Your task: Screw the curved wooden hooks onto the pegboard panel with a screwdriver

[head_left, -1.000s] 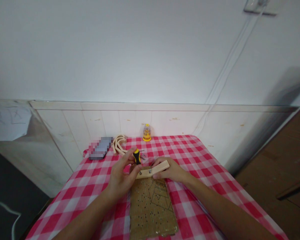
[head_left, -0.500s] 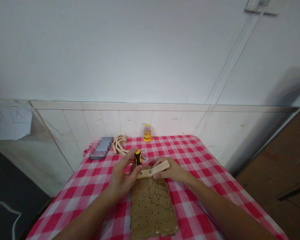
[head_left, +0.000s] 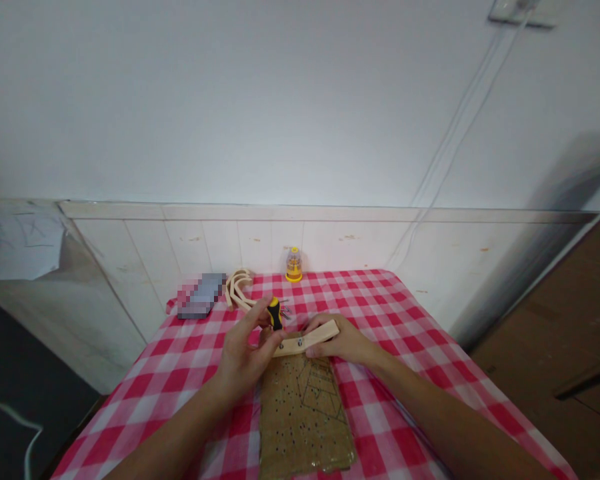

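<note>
My left hand (head_left: 247,353) is closed on a stubby screwdriver (head_left: 275,313) with a yellow and black handle, held upright. Its tip is hidden behind a pale bent piece of wood (head_left: 316,337). The fingers of my right hand (head_left: 347,340) pinch that wood near its right end. Two small dark metal fasteners (head_left: 300,342) show on the wood's near face. Both hands are over the far end of a brown cardboard sheet (head_left: 305,413) marked with drawn lines and many small holes. Just beyond the screwdriver lie a few thin metal pieces (head_left: 287,309).
Several curved wooden pieces (head_left: 239,288) lie at the back left, beside a grey, partly blurred flat object (head_left: 205,297). A yellow-based clear container (head_left: 294,267) stands by the wall. A red checked cloth (head_left: 400,400) covers the table.
</note>
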Available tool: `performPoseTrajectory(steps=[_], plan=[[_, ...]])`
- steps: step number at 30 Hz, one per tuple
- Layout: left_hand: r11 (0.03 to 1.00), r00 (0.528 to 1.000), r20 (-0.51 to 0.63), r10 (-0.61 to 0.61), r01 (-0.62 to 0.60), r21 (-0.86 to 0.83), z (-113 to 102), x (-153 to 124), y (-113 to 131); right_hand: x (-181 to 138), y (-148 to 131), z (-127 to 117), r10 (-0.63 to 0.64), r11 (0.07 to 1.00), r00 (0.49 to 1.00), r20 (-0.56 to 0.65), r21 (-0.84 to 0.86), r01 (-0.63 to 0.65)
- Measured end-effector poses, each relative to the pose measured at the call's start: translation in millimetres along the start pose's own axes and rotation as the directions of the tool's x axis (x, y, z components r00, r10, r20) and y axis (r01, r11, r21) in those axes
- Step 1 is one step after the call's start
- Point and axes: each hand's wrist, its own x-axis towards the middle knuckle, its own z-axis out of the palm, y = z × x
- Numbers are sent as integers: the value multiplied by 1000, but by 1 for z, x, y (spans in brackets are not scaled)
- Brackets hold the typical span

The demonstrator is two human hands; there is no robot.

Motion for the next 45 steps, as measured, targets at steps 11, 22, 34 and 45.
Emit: performPoseTrajectory(steps=[11, 22, 34, 45], plan=[[1000, 1000, 13, -5, 5, -16, 0, 1, -1, -1, 0, -1, -9, 1000, 1000, -2, -15, 9], [998, 997, 63, -36, 40, -55, -2, 0, 2, -1, -4, 1, -12, 1000, 1000, -2, -17, 12], [996, 997, 52, -57, 60, -62, -2, 0, 4, -1, -2, 0, -18, 1000, 1000, 0, -18, 18], [1000, 999, 38, -13, 14, -5, -2, 0, 5, -2, -4, 1, -9, 1000, 1000, 1, -15, 9]])
